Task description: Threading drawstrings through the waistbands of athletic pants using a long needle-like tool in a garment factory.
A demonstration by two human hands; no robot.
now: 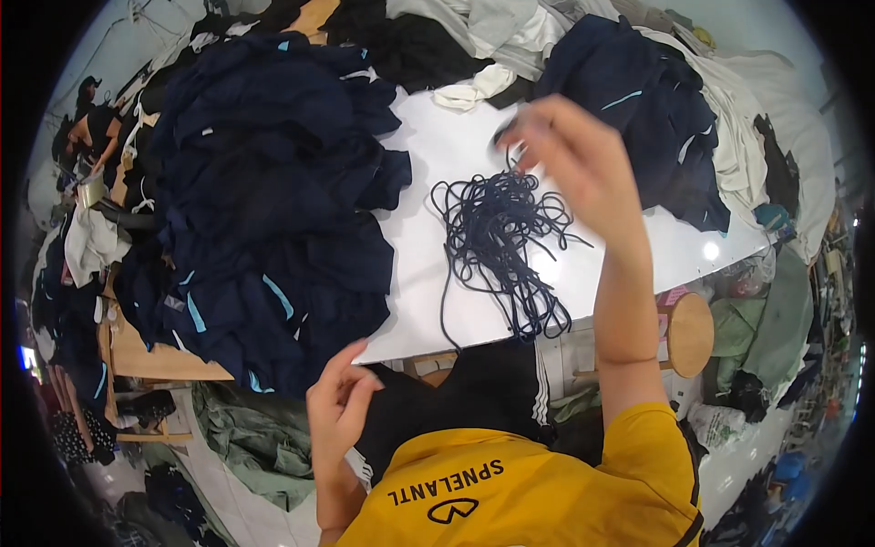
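Observation:
A tangled heap of dark navy cords (pixel 501 237) lies on the white tabletop (pixel 415 301). My right hand (pixel 579 164) hovers over the far end of this heap, fingers bent and blurred by motion. A bit of dark cord shows right at its fingertips, but whether they grip it I cannot tell. By the table's near edge is my left hand (pixel 342 397), thumb and forefinger apart, with nothing visible in it. Closest to that hand is a large pile of navy garments (pixel 283 201) with light blue strips, covering the table's left side.
Another stack of navy garments (pixel 643 118) sits at the far right. Behind it are white and grey cloths (pixel 506 32), and a small white cloth piece (pixel 474 88) lies at the back. A round wooden stool (pixel 690 335) stands below right. Another person (pixel 96 132) is at far left.

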